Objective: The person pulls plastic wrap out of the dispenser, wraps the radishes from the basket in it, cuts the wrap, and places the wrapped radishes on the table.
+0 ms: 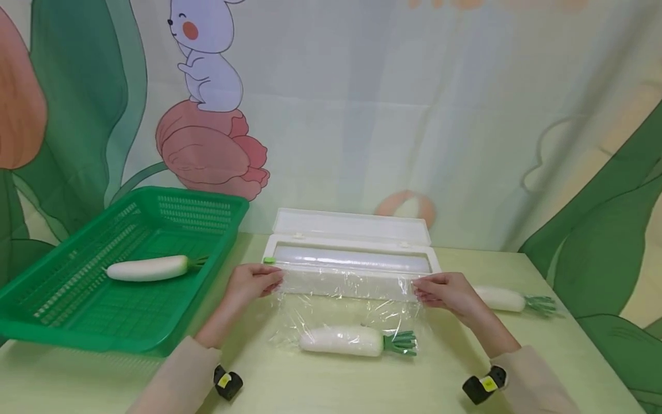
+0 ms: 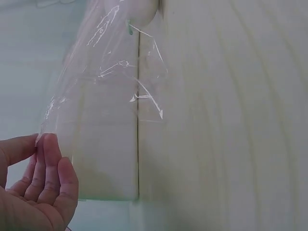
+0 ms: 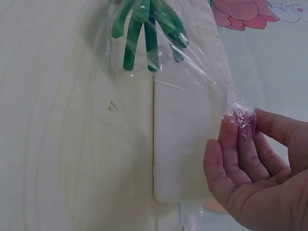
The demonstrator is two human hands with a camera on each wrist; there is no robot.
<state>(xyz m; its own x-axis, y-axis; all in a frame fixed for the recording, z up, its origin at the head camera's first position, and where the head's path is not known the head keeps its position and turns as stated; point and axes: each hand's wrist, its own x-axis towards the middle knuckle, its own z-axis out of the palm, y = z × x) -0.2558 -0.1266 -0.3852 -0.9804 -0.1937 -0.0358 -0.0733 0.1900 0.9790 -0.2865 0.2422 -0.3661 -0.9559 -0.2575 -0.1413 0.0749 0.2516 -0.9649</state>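
Both left hand (image 1: 251, 282) and right hand (image 1: 449, 292) pinch plastic film (image 1: 341, 307) over one radish (image 1: 346, 341) on the tabletop (image 1: 331, 385) (head view). Left wrist view: keep the film edge taut. Right wrist view: smooth film bunched at the fingers (image 3: 247, 149).

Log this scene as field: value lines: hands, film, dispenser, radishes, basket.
left hand: pinches the clear film at its left side
right hand: pinches it at its right side
film state: spread between the hands, creased
white dispenser: lid raised, roll inside
front radish: lying on the table, seen through the film, green stalks toward the right
basket radish: lying in the green basket
third radish: on the table, far right, partly hidden by the right hand
basket position: left of the dispenser
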